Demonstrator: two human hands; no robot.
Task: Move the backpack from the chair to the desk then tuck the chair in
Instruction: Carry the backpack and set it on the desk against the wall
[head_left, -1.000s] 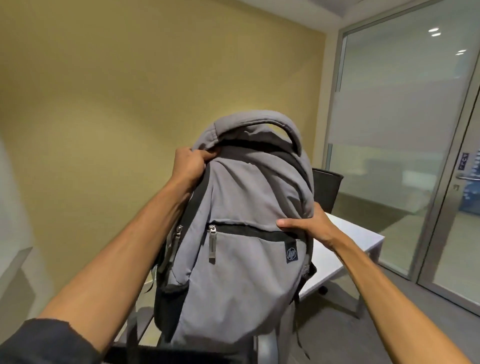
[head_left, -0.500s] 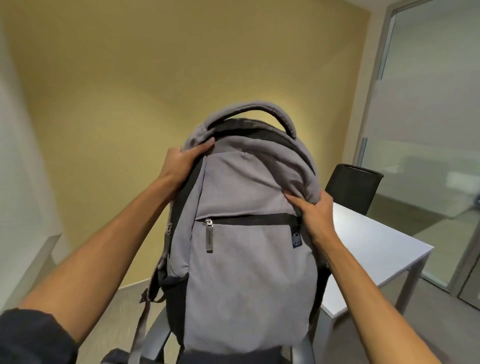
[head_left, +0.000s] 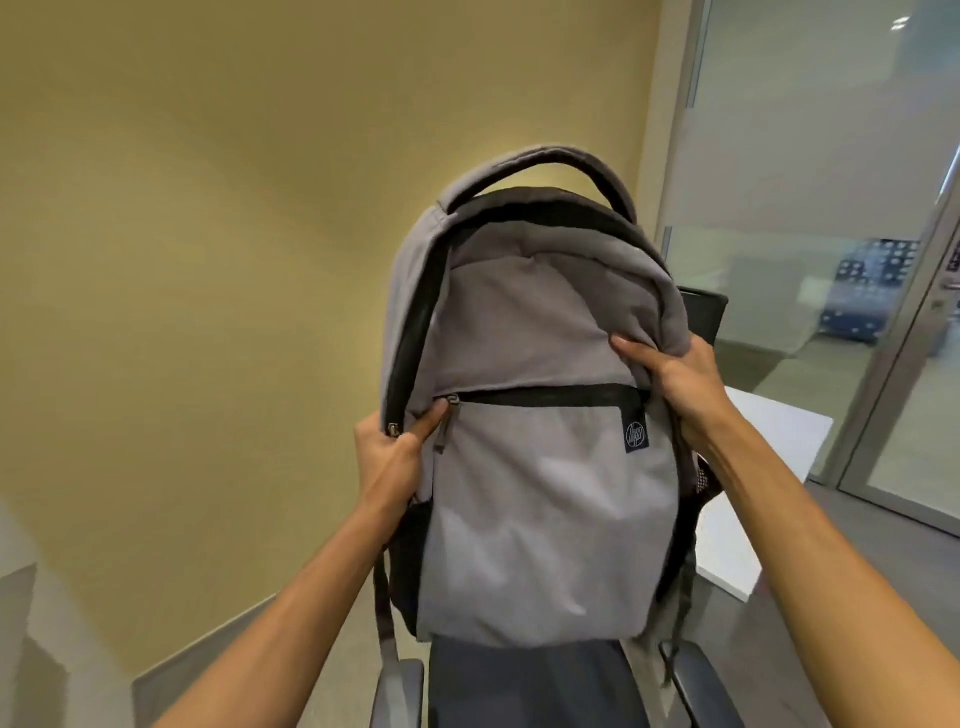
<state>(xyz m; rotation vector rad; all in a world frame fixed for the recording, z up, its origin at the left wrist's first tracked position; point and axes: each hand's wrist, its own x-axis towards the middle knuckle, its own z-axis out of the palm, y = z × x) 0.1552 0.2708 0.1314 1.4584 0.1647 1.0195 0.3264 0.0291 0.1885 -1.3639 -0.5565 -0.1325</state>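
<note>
Both arms are stretched fwd. Left hand (head_left: 390, 457) is clamped on the backpack (head_left: 540, 415) at its left side by the zip; right hand (head_left: 675, 379) is clamped on its upper right. Backpack is held upright just above the chair (head_left: 519, 686) seat, btwn the armrests. White desk (head_left: 774, 431) is seen to the right, behind the pack.

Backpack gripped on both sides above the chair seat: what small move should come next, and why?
Probably swing the backpack rightward toward the white desk. The left hand and right hand both grip its sides, its bottom sits at or just above the chair seat, and the desk lies just to the right.
</note>
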